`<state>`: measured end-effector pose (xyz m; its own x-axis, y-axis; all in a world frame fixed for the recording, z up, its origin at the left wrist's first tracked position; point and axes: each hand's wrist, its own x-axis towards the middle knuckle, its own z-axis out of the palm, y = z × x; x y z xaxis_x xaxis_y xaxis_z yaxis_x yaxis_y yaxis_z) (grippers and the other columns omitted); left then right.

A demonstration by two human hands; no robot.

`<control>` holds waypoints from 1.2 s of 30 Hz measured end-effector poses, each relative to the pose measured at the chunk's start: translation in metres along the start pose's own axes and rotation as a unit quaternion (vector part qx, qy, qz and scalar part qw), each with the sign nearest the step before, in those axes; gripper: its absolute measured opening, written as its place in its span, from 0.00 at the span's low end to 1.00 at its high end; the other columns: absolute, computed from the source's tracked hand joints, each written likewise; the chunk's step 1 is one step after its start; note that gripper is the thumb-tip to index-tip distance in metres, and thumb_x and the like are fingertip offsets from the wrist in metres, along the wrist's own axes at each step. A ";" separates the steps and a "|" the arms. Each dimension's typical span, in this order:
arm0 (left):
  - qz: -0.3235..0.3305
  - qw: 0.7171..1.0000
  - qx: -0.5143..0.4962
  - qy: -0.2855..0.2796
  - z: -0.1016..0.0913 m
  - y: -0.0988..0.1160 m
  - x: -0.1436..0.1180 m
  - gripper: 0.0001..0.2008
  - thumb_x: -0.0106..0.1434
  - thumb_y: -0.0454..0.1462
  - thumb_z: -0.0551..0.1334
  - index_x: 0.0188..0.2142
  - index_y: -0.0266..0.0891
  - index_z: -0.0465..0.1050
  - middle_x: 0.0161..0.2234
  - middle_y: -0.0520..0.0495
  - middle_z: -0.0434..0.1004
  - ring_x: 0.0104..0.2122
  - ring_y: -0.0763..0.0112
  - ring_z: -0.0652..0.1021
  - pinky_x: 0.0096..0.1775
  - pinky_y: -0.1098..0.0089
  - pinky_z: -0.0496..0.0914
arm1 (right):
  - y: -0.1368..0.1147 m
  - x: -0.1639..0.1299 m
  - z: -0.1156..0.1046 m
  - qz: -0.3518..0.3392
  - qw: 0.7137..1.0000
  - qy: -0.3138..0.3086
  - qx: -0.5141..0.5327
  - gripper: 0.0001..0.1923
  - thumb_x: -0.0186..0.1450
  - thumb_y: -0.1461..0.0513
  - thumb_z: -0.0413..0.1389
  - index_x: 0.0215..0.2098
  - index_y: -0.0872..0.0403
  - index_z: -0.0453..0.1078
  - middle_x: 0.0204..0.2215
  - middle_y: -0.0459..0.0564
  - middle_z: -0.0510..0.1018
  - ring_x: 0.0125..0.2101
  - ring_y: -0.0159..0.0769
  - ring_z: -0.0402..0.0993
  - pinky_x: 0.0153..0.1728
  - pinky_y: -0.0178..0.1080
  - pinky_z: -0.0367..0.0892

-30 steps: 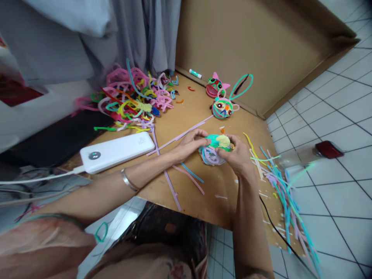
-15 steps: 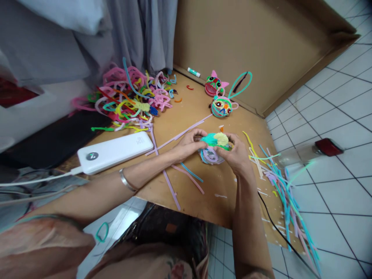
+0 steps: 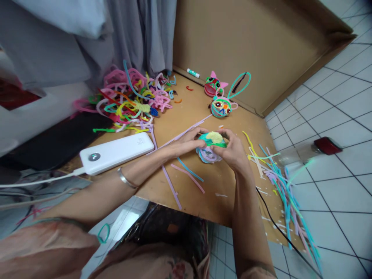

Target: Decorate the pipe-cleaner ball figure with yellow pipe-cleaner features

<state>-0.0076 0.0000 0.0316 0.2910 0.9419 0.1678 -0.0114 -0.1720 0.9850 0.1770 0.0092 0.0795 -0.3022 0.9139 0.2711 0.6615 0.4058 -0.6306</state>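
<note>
Between my two hands, just above the brown table, is a round pipe-cleaner ball (image 3: pixel 208 154) with coils of lilac and blue and a turquoise, green and pale yellow top. My left hand (image 3: pixel 192 142) grips its left side, thumb toward the front and fingers behind. On the opposite side my right hand (image 3: pixel 233 150) holds it, the thumb pressed near the green part and the fingers curled round the back. Parts of the ball are covered by my fingers. Beyond it stand a pipe-cleaner figure with a yellow face (image 3: pixel 221 106) and a pink-eared figure (image 3: pixel 212 86).
A tangled heap of pipe cleaners (image 3: pixel 130 99) lies at the back left, near a white power bank (image 3: pixel 119 153) with its cable. More straight pipe cleaners (image 3: pixel 286 193) hang over the right edge beside a black cord (image 3: pixel 271 215). A glue stick (image 3: pixel 193 73) lies by the cardboard wall.
The ball has shifted slightly left and tilted in my hands. My left fingers now reach further around its back; both hands keep their hold.
</note>
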 end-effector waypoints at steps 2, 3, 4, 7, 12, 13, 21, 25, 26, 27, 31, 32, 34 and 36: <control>0.000 1.000 0.001 -0.017 -0.003 0.001 -0.001 0.24 0.50 0.40 0.63 0.48 0.37 0.66 0.46 0.45 0.73 0.49 0.58 0.72 0.53 0.57 0.66 | -0.001 0.001 0.000 -0.003 1.000 -0.012 0.005 0.24 0.46 0.59 0.63 0.42 0.50 0.71 0.42 0.49 0.79 0.45 0.49 0.75 0.53 0.58 0.65; 0.004 1.000 0.001 -0.021 -0.005 0.000 0.000 0.24 0.49 0.40 0.64 0.47 0.38 0.65 0.45 0.46 0.72 0.49 0.60 0.72 0.53 0.57 0.66 | -0.002 0.002 0.001 -0.004 1.000 -0.018 0.008 0.25 0.45 0.59 0.63 0.43 0.50 0.70 0.43 0.50 0.79 0.46 0.50 0.74 0.54 0.58 0.64; 0.009 1.000 0.001 -0.024 -0.006 -0.001 0.000 0.24 0.49 0.40 0.65 0.45 0.39 0.65 0.44 0.47 0.72 0.48 0.61 0.72 0.52 0.58 0.67 | -0.003 0.002 0.001 -0.006 1.000 -0.023 0.010 0.25 0.46 0.59 0.63 0.43 0.50 0.70 0.44 0.50 0.79 0.47 0.50 0.74 0.54 0.59 0.64; 0.008 1.000 -0.008 -0.018 -0.009 -0.007 0.004 0.25 0.47 0.41 0.70 0.42 0.40 0.63 0.41 0.49 0.71 0.44 0.65 0.73 0.47 0.63 0.68 | -0.005 0.003 0.003 -0.019 0.999 -0.039 0.020 0.27 0.47 0.59 0.63 0.46 0.51 0.69 0.46 0.53 0.78 0.49 0.51 0.74 0.57 0.61 0.61; 0.000 0.998 -0.055 -0.036 -0.012 -0.016 0.010 0.28 0.43 0.41 0.74 0.39 0.39 0.60 0.35 0.53 0.69 0.35 0.73 0.73 0.36 0.72 0.68 | -0.009 -0.001 0.003 -0.075 0.996 -0.057 0.009 0.27 0.50 0.61 0.63 0.48 0.50 0.69 0.48 0.52 0.78 0.51 0.50 0.74 0.66 0.64 0.41; 0.003 0.997 -0.062 -0.043 -0.013 -0.017 0.011 0.29 0.42 0.40 0.75 0.38 0.39 0.60 0.36 0.52 0.69 0.36 0.73 0.73 0.36 0.72 0.68 | -0.010 -0.002 0.003 -0.084 0.995 -0.059 0.007 0.27 0.50 0.62 0.63 0.49 0.50 0.69 0.49 0.52 0.78 0.52 0.50 0.74 0.66 0.64 0.37; 0.063 0.996 -0.029 -0.061 -0.021 -0.019 0.013 0.33 0.40 0.39 0.77 0.44 0.39 0.66 0.47 0.42 0.75 0.46 0.64 0.77 0.49 0.63 0.71 | -0.012 -0.008 0.007 -0.132 0.990 -0.054 -0.002 0.25 0.55 0.61 0.62 0.52 0.47 0.68 0.50 0.50 0.78 0.53 0.48 0.73 0.67 0.64 0.33; 0.068 0.994 0.047 -0.066 -0.025 -0.009 0.009 0.36 0.42 0.41 0.76 0.51 0.38 0.69 0.51 0.39 0.75 0.51 0.59 0.76 0.53 0.60 0.70 | -0.011 -0.010 0.009 -0.151 0.988 -0.014 -0.006 0.24 0.57 0.56 0.63 0.52 0.46 0.69 0.49 0.50 0.77 0.55 0.49 0.70 0.68 0.62 0.35; 0.061 0.994 0.061 -0.070 -0.026 -0.007 0.007 0.37 0.43 0.42 0.75 0.53 0.38 0.69 0.52 0.39 0.75 0.51 0.58 0.76 0.52 0.59 0.70 | -0.010 -0.010 0.009 -0.155 0.988 -0.006 -0.009 0.24 0.58 0.55 0.63 0.52 0.45 0.69 0.49 0.50 0.77 0.55 0.49 0.69 0.68 0.61 0.36; 0.054 0.993 0.074 -0.072 -0.026 -0.005 0.006 0.38 0.44 0.43 0.75 0.54 0.38 0.68 0.53 0.39 0.74 0.50 0.58 0.76 0.51 0.59 0.70 | -0.010 -0.011 0.009 -0.158 0.987 0.001 -0.011 0.24 0.58 0.54 0.63 0.52 0.46 0.69 0.49 0.50 0.77 0.56 0.49 0.69 0.68 0.61 0.36; 0.041 0.990 0.118 -0.072 -0.027 -0.001 0.003 0.43 0.46 0.45 0.74 0.60 0.37 0.65 0.57 0.37 0.72 0.49 0.57 0.76 0.51 0.59 0.71 | -0.009 -0.013 0.010 -0.161 0.987 0.026 -0.010 0.24 0.59 0.55 0.62 0.53 0.47 0.69 0.50 0.51 0.76 0.56 0.49 0.68 0.67 0.60 0.43; 0.044 0.988 0.128 -0.072 -0.027 0.000 0.003 0.43 0.46 0.46 0.73 0.60 0.36 0.64 0.57 0.37 0.71 0.51 0.56 0.76 0.52 0.59 0.71 | -0.009 -0.014 0.011 -0.162 0.986 0.031 -0.007 0.24 0.59 0.56 0.62 0.53 0.47 0.69 0.50 0.51 0.76 0.56 0.49 0.68 0.67 0.59 0.45; 0.048 0.986 0.143 -0.073 -0.027 0.000 0.003 0.44 0.46 0.46 0.73 0.61 0.36 0.64 0.57 0.37 0.72 0.53 0.54 0.74 0.54 0.58 0.69 | -0.009 -0.015 0.012 -0.164 0.986 0.037 -0.001 0.25 0.58 0.57 0.63 0.53 0.47 0.68 0.51 0.51 0.75 0.56 0.49 0.67 0.66 0.58 0.47; 0.047 0.985 0.149 -0.073 -0.027 0.001 0.002 0.44 0.46 0.45 0.73 0.61 0.37 0.64 0.56 0.38 0.73 0.54 0.53 0.74 0.56 0.57 0.68 | -0.010 -0.016 0.012 -0.161 0.986 0.044 0.003 0.25 0.58 0.58 0.63 0.54 0.47 0.68 0.51 0.51 0.74 0.56 0.49 0.66 0.66 0.57 0.49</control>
<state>-0.0327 0.0097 0.0338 0.4362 0.8705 0.2282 0.2296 -0.3528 0.9071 0.1666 -0.0099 0.0726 -0.4360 0.7347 0.5197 0.5363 0.6759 -0.5056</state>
